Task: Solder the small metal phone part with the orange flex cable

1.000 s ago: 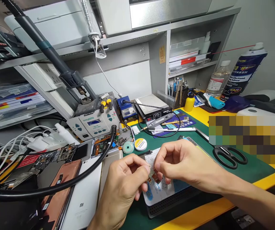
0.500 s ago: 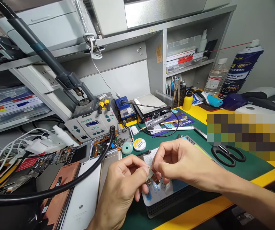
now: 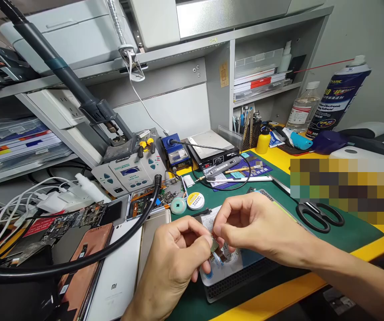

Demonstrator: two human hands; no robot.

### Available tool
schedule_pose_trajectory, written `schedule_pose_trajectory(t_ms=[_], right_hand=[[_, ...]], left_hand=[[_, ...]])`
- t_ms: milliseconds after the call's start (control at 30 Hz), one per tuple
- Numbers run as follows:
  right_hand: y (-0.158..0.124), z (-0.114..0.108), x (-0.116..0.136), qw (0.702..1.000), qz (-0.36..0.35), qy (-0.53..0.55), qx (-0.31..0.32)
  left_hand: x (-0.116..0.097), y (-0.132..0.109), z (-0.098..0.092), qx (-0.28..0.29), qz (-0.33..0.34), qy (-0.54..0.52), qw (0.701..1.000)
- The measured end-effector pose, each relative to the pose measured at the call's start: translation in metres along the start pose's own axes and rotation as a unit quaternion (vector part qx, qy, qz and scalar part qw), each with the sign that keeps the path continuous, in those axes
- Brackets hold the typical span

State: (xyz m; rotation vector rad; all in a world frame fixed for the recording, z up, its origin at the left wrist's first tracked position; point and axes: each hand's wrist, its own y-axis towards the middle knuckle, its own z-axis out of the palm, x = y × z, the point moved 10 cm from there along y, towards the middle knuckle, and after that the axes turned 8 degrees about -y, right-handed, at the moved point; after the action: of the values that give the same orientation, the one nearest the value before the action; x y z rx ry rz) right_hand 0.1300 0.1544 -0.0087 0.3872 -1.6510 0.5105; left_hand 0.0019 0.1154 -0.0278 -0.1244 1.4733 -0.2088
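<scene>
Between my two hands is a small phone part with a greenish metal face and brown flex cables (image 3: 220, 255). My left hand (image 3: 175, 263) is closed, with thumb and index finger pinching its left side. From the right, my right hand (image 3: 255, 225) is closed too, thumb and fingertips pinched at its upper edge; the exact grip there is hidden. Just below the fingers lies a pale printed pad (image 3: 217, 280) on a dark perforated base (image 3: 242, 278). The fingertips hide part of the piece.
Black-handled scissors (image 3: 319, 217) lie to the right on the green mat (image 3: 355, 227). A black hose (image 3: 112, 252) curves across the left, over a white phone (image 3: 115, 272). Behind the hands are a round tin (image 3: 195, 200), a white-handled brush (image 3: 245, 179) and a soldering iron (image 3: 223, 166).
The small part has tilted and moved slightly right, with its flex cables hanging lower over the pad. Both hands still pinch around it; my left fingertips have shifted a little to the right.
</scene>
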Motion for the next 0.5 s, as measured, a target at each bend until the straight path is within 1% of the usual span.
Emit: schedule_pose_trajectory(t_ms=[200,500], right_hand=[[-0.0009,0.0004,0.0004,1.000,-0.010,-0.011,0.003],[-0.0017,0.0054,0.0003,0.999,-0.020,-0.017,0.037]], left_hand=[[0.0017,-0.0003,0.0015,0.008,-0.016,0.008,1.000],[0.0039,0.0001,-0.0006,-0.004,-0.024,0.001,1.000]])
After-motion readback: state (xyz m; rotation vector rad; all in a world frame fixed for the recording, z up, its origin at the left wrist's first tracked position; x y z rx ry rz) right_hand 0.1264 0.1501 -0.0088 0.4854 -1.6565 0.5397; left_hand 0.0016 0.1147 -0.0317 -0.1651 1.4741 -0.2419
